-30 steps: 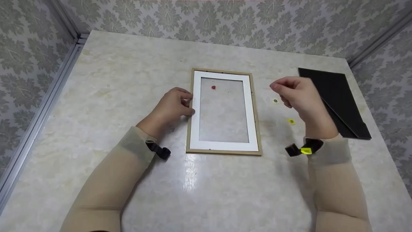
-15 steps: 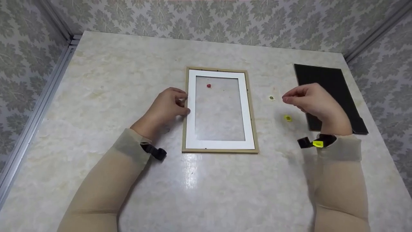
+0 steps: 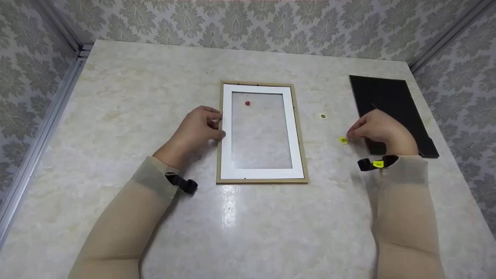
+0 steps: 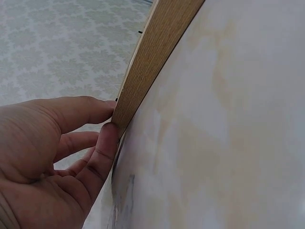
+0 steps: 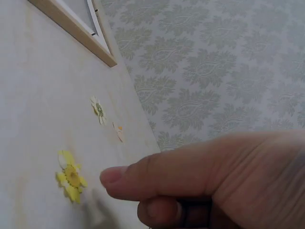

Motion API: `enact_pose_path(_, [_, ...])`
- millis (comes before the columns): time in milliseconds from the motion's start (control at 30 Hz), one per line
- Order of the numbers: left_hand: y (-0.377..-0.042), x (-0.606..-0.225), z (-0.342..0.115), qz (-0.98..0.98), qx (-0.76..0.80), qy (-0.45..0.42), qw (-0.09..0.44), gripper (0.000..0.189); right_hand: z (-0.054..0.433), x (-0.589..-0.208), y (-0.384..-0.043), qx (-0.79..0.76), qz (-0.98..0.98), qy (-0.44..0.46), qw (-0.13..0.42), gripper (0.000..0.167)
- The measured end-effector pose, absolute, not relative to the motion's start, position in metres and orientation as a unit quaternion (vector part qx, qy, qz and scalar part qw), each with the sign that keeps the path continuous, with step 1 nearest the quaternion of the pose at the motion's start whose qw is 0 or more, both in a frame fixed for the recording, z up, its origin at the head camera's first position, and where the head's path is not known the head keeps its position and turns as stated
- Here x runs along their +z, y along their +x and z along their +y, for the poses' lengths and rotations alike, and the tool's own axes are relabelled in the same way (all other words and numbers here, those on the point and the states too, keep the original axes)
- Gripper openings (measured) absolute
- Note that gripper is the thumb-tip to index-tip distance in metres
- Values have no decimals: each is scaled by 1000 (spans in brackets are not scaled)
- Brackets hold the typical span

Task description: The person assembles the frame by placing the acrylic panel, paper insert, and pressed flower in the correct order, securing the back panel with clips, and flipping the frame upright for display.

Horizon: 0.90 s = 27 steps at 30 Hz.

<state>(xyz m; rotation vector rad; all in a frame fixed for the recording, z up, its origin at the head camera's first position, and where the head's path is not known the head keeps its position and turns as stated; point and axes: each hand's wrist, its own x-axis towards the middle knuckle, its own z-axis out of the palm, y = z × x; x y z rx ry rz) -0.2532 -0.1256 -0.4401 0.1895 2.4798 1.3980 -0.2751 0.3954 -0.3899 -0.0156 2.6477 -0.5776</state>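
A wooden picture frame (image 3: 262,181) with a white mat (image 3: 292,135) lies on the table. My left hand (image 3: 195,126) holds its left side, thumb and forefinger at the wooden edge, as the left wrist view shows. Inside the mat's opening lies a small red flower (image 3: 247,103). My right hand (image 3: 381,130) is low beside a flat yellow flower (image 3: 343,140), fingertips close to it. In the right wrist view a gap shows between the thumb and this flower. Beyond it are a white flower with a green centre (image 5: 98,109) and a tiny orange-and-white flower (image 5: 119,131).
A black board (image 3: 381,93) lies to the right, partly under my right hand. The marble-patterned table (image 3: 155,73) ends at a patterned wall (image 3: 232,23) at the back. A metal rail (image 3: 37,147) runs along the left edge.
My right hand has drawn back from near the picture frame, moved right and then down to the yellow flower. My left hand stays at the frame's edge. The head view has shifted slightly.
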Motion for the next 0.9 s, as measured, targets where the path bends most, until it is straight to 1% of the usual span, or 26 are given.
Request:
enact_pose_path(133, [-252,-441,-126,857,490,67,143,62,392,-394,-277,-212,950,23,226,30])
enact_pose_path(267, [-252,-441,-126,857,492,72,140,62,388,-395,-278,-216,949,47,225,32])
enact_pose_path(500, [-253,-440,-126,858,490,68,139,61,381,-393,-278,-204,953,48,220,35])
enact_pose_path(900, [-253,-440,-125,860,485,72,141,61,378,-399,-278,-214,951,51,218,30])
